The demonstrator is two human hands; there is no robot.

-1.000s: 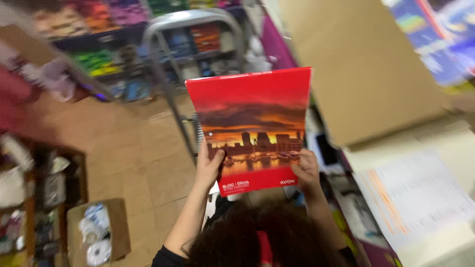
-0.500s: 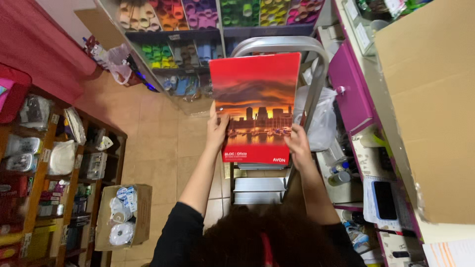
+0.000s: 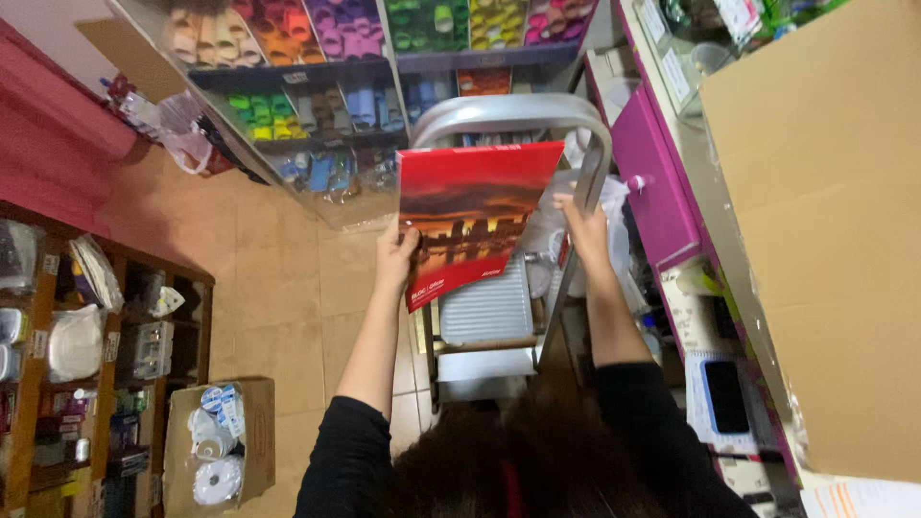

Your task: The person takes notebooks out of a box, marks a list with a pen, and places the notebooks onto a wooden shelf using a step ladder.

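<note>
Head view, pad (image 3: 470, 221): held up over the stepladder (image 3: 499, 297), mid-frame, tilted with its right side higher, cover toward the camera.
Pad look: flat red rectangle, dark skyline under an orange sky with a reflection below, a small block of print near the lower left corner; corners sharp, no creases visible.
Pad handling: likely light and fairly stiff, a thin block of sheets; glossy cover, so perhaps slippery under dry fingers; corners and edges likely to dent if knocked against the ladder rail. Best taken at the two side edges, thumb in front and fingers behind, as here.
Left hand (image 3: 395, 257): closed on the pad's left edge near the lower corner, thumb on the cover, fingers wrapped behind.
Right hand (image 3: 583, 230): at the pad's right edge, fingers curled; mostly behind the pad and beside the ladder's curved rail, so cannot tell whether gripping the pad, the rail or both.
Sleeves: black, both arms raised from the near edge of the frame.
Stepladder: grey metal, ribbed top step just below the pad, standing on the tiled floor (image 3: 278, 288).
Far: shelves (image 3: 384, 58) packed with coloured rolls in orange, pink, green, blue.
Left: wooden rack (image 3: 58, 345) of small packaged goods; open carton (image 3: 216, 451) with white rolls on the floor beside it.
Right: large brown box (image 3: 825, 221) near the camera; purple counter (image 3: 657, 182) beyond it; dark phone (image 3: 724, 395) lying below.
</note>
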